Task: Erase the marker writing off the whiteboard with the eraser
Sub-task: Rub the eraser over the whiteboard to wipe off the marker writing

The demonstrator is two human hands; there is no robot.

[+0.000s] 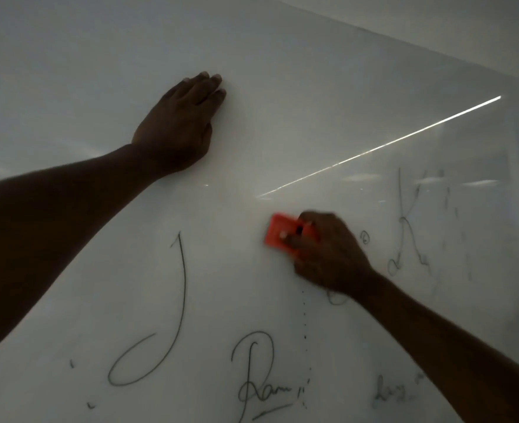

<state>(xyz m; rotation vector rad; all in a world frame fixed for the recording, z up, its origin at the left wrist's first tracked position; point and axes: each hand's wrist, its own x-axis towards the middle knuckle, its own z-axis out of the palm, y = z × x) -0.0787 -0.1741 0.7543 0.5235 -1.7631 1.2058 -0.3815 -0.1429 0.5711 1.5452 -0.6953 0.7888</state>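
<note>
gripping the light, rigid orange eraser by its back, right hand fingers clamp it against the slick whiteboard; left hand fingers pressed together, flat.

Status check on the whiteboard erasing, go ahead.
Right hand gripping orange eraser on whiteboard. Left hand flat on board. Marker writing remains. Nothing blocking.

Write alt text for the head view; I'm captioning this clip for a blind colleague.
A person's right hand presses an orange eraser against a whiteboard, while the left hand rests flat higher up. Black marker writing remains below and to the right, including a large loop and a signature-like scrawl.
</note>
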